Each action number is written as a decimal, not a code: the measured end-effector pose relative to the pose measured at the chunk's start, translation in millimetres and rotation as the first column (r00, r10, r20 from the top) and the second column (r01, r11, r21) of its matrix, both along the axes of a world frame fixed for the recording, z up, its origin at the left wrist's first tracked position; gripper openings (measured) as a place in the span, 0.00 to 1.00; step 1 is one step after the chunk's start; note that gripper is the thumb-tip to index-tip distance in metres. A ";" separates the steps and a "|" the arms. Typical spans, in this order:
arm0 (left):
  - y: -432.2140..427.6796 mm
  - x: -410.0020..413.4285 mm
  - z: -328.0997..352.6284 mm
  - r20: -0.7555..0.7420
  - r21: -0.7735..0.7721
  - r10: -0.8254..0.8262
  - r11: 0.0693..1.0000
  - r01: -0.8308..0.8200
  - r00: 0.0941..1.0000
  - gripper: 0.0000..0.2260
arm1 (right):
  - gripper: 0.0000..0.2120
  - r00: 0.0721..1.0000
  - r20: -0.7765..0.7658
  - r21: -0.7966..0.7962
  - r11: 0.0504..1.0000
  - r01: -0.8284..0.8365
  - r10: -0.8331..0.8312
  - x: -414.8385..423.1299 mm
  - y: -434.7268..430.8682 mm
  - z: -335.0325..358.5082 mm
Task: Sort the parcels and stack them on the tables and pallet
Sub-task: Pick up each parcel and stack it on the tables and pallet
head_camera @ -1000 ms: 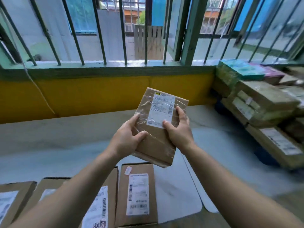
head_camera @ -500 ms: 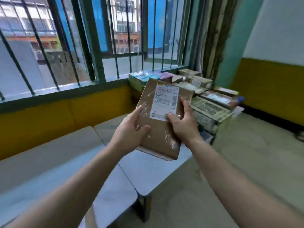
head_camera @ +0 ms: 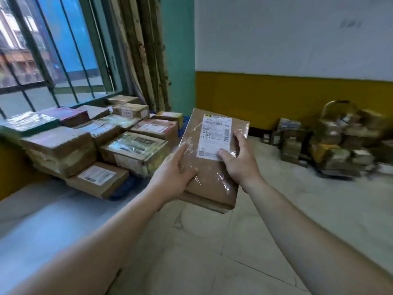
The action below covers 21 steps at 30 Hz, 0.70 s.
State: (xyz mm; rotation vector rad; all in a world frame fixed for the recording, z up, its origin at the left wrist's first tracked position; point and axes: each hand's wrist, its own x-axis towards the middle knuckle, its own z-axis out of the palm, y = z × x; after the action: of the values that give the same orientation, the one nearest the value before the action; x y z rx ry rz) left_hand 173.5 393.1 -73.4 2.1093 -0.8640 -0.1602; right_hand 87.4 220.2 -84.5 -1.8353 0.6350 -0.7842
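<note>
Pale floor tiles (head_camera: 202, 241) lie beneath both forearms, and a grey tabletop (head_camera: 42, 220) runs along to the left of the left hand. The left hand (head_camera: 173, 173) grips the lower left edge of a flat brown parcel (head_camera: 212, 184), with its thumb curled over the front and its fingers hidden behind. The right hand (head_camera: 238, 160) holds the parcel's right edge, thumb pressed on the bottom corner of the white shipping label (head_camera: 214, 137) and fingers wrapped round the side. The parcel, wrapped in clear film, hangs in the air between the two hands, tilted so the label faces the person. Left of the left hand and beyond it, a stack of parcels (head_camera: 95, 141) lies in several layers below the barred window (head_camera: 42, 60). Well beyond the right hand, a blurred heap of boxes (head_camera: 336, 145) sits on the floor against the yellow and white wall (head_camera: 276, 92).
</note>
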 end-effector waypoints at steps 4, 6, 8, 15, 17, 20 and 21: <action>-66.9 -6.4 -2.9 -0.001 0.020 -0.106 0.994 0.106 0.994 0.32 | 0.34 0.994 -0.028 0.001 0.995 0.101 -0.101 -16.6 -61.0 -8.0; -96.2 0.4 -7.5 -0.003 0.031 -0.137 0.990 0.137 0.991 0.32 | 0.34 0.989 -0.041 0.004 0.990 0.144 -0.144 -15.6 -86.1 -13.0; -124.0 13.9 -14.1 -0.004 0.040 -0.170 0.985 0.170 0.986 0.33 | 0.34 0.983 -0.059 0.000 0.985 0.175 -0.175 -8.8 -109.8 -17.4; -223.1 93.5 -25.7 -0.031 0.013 -0.252 0.968 0.252 0.967 0.33 | 0.34 0.960 -0.098 -0.054 0.964 0.260 -0.264 50.0 -190.9 -15.1; -250.8 118.9 -19.6 -0.036 -0.003 -0.275 0.962 0.275 0.961 0.33 | 0.33 0.951 -0.097 -0.078 0.955 0.287 -0.294 70.9 -214.8 -6.0; -288.5 153.6 -9.5 -0.011 -0.026 -0.315 0.949 0.315 0.949 0.33 | 0.33 0.937 -0.098 -0.082 0.941 0.328 -0.335 99.7 -248.8 8.0; -299.8 164.2 -7.1 -0.006 -0.030 -0.325 0.945 0.325 0.946 0.33 | 0.34 0.934 -0.098 -0.086 0.938 0.336 -0.343 108.5 -259.1 10.6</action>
State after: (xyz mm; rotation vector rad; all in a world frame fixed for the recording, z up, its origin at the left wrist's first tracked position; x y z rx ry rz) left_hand 337.7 93.3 -80.5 1.9236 -1.1980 -0.3292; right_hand 195.9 -38.9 -73.9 -1.8650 1.0299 -0.9420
